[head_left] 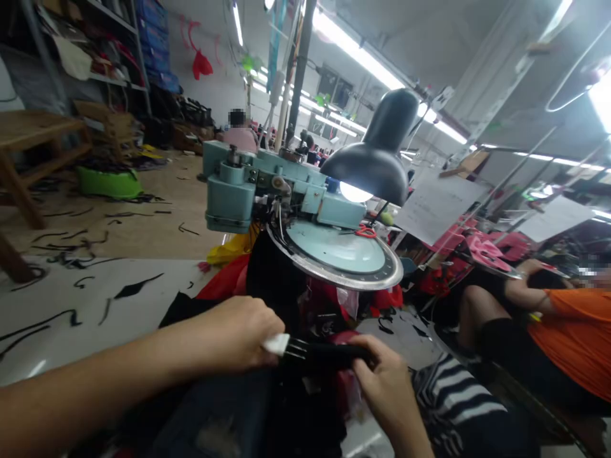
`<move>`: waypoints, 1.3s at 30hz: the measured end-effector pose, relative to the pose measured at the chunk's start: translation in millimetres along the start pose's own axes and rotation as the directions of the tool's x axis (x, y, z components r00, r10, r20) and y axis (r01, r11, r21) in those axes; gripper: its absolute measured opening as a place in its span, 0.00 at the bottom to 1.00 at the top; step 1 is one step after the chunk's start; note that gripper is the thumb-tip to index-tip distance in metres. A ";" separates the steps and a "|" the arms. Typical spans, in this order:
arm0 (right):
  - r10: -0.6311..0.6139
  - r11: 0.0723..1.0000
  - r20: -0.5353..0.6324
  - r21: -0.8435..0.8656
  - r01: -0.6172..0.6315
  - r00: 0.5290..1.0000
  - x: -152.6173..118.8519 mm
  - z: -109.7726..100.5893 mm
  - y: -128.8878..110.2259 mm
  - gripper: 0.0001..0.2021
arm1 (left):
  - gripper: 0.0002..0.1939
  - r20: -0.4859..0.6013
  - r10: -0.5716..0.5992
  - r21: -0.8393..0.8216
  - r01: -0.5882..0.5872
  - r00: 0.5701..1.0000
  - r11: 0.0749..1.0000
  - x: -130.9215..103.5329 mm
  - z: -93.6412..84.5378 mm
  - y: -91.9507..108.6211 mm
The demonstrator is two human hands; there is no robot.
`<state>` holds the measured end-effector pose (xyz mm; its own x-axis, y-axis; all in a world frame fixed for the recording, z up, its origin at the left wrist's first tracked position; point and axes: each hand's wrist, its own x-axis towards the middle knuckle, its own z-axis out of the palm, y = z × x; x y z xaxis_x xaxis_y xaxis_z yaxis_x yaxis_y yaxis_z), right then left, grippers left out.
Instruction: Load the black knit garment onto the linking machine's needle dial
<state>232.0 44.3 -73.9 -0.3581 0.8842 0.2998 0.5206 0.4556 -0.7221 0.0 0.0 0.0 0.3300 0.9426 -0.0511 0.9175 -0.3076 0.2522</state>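
A dark piece of black fabric [324,356] is stretched between my two hands, low in front of the sewing machine. My left hand [251,334] is closed in a fist at its left end, where a white piece [277,344] and a few thin white lines show. At the other end my right hand [382,375] pinches the fabric between thumb and fingers. Beyond them stands a pale turquoise machine [229,197] with a round, metal-rimmed plate [338,248]. Red-handled scissors [366,231] lie on that plate. More black cloth [262,273] hangs below the machine head.
A black lamp [372,159] hangs over the plate. Red cloth [224,280] lies beneath the machine. At right sits a person in an orange top [573,331]. A green tub [109,182] and a wooden table [38,130] stand left, with black scraps across the floor.
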 end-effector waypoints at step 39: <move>-0.136 0.987 -0.381 0.022 0.156 0.915 68.3 13.5 -59.3 0.06 | 0.14 -0.208 -0.265 -0.975 -0.180 0.941 0.127 70.2 15.6 -33.2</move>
<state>166.2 76.4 -19.0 -0.1032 0.7858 0.6098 0.4410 0.5857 -0.6801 -3.9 74.3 -27.1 0.0214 0.9960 0.0864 -0.1596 -0.0819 0.9838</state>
